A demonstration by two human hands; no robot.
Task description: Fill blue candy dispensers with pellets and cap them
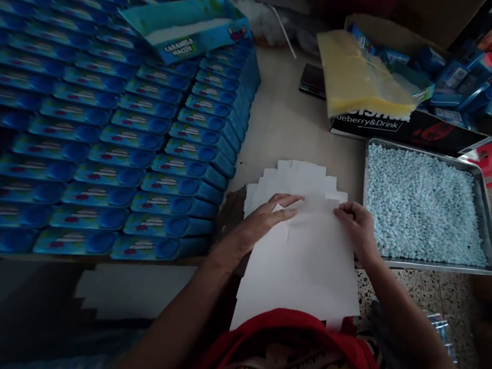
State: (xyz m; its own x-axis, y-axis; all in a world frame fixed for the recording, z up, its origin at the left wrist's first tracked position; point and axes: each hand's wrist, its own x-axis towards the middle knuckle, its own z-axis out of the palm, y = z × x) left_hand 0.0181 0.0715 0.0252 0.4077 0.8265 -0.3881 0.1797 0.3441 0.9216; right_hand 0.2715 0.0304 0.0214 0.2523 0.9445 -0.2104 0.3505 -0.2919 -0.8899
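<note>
White die-cut card blanks (307,266) with stepped edges lie in front of my body, reaching from my lap onto the table edge. On their left side rests my left hand (264,217), its thumb and fingers stretched out over the card and slightly apart. At the right edge of the top card, my right hand (357,224) has its thumb and fingers pinched on the card near a fold line. The far flaps (300,174) of more white blanks fan out beyond both hands.
Rows of blue candy boxes (115,135) fill the left, with an open box (189,30) on top. To the right, a metal tray (366,192) holds small pale-blue candies. Behind it, a black carton (364,128) carries yellow sheets (357,72) and blue packs.
</note>
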